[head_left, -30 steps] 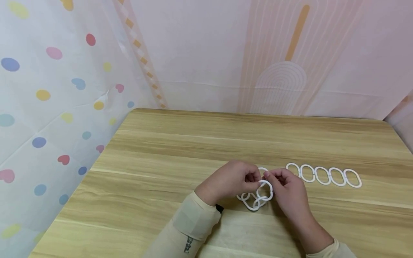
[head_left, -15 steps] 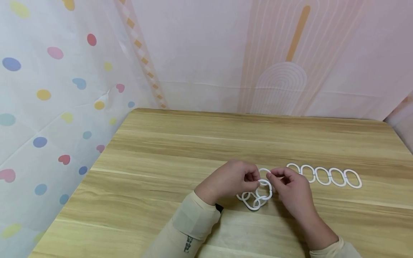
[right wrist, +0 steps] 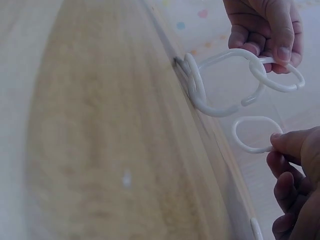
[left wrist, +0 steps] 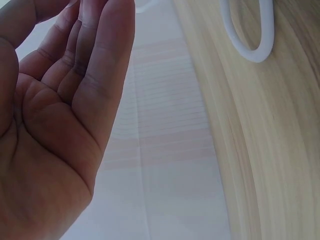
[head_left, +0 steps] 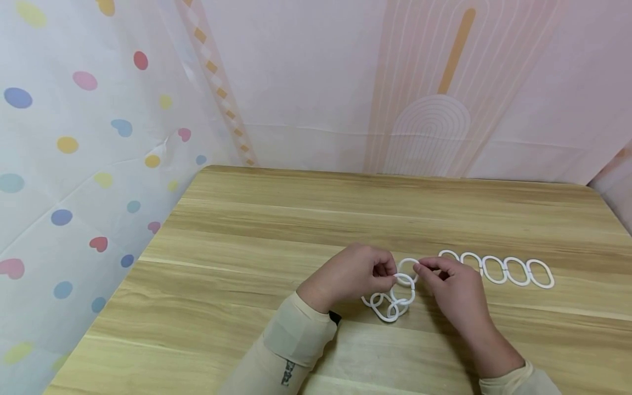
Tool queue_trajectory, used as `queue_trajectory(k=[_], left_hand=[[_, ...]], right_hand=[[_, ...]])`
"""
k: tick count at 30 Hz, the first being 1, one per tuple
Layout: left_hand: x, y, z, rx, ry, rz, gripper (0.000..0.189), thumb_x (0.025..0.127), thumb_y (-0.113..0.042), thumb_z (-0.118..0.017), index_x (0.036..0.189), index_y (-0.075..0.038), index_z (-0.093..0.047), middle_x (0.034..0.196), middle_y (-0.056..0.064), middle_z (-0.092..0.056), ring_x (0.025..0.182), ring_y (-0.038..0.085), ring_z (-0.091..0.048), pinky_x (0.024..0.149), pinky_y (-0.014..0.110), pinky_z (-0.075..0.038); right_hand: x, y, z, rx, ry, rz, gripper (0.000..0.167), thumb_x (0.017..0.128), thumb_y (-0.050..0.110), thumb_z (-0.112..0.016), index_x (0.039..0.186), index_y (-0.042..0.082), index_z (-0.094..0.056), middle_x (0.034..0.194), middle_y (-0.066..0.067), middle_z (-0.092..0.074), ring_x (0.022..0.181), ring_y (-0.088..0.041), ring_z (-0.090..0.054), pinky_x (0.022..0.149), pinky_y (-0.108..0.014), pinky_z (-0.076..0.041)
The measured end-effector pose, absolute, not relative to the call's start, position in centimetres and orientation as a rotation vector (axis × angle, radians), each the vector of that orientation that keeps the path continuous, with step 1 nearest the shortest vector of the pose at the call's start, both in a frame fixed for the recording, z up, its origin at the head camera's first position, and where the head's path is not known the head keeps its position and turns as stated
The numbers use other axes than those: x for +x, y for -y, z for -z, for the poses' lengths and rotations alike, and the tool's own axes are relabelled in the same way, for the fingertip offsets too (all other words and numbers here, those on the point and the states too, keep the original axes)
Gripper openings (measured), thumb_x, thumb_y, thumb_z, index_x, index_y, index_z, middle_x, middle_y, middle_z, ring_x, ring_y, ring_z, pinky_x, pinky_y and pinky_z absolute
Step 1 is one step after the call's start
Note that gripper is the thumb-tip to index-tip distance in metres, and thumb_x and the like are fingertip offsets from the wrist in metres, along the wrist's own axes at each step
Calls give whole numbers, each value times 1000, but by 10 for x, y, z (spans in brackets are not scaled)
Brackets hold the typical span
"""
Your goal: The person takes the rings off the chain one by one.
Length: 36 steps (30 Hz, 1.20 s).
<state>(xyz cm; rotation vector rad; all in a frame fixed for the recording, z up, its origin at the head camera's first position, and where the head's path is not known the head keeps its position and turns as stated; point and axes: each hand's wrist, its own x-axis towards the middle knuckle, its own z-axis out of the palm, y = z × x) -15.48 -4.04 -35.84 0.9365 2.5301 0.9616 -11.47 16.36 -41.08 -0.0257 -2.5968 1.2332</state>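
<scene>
My left hand (head_left: 353, 274) pinches an end link (right wrist: 278, 88) of a short chain of white plastic links (head_left: 389, 320). The lower links of that chain lie in a small heap on the wooden table. My right hand (head_left: 456, 293) pinches a single white oval link (right wrist: 257, 118) by its edge, between thumb and index finger. In the right wrist view this link hangs apart from the chain, with a gap between them. A split shows in one chain link. The left wrist view shows the left palm, its fingertips cut off by the frame edge.
Several white links (head_left: 529, 269) lie in a row on the table (head_left: 276, 219), to the right, partly behind my right hand. A pink patterned cloth (head_left: 306, 82) hangs behind the table, and a dotted one (head_left: 108, 148) hangs at the left.
My right hand has moved slightly to the right with its link, away from the chain. The left hand has stayed almost still.
</scene>
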Motion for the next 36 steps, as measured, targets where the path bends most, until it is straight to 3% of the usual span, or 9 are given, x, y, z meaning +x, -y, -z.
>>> queue_trajectory(k=[9, 23, 36], left_hand=[[-155, 40, 359, 946, -2540, -956, 8, 92, -13, -71, 85, -17, -70, 73, -14, -62, 66, -1, -54, 64, 16, -47], [-155, 39, 360, 972, -2543, -939, 7, 92, -12, -72, 86, -15, -71, 74, -14, -63, 67, -1, -55, 65, 15, -47], [-155, 36, 361, 965, -2524, -936, 10, 92, -8, -71, 83, -13, -71, 74, -12, -63, 69, 0, -55, 67, 15, -47]], right_hand=[[-118, -169, 416, 46, 2596, -1033, 7, 89, 14, -78, 93, 10, -79, 77, 3, -66, 63, -9, -49, 53, -25, -39], [-128, -179, 426, 134, 2511, -770, 6, 83, 8, -80, 89, 6, -79, 78, -2, -68, 66, -22, -60, 55, -37, -42], [-139, -187, 423, 90, 2653, -720, 12, 89, 15, -76, 95, 4, -78, 89, -9, -72, 78, -29, -67, 63, -47, -48]])
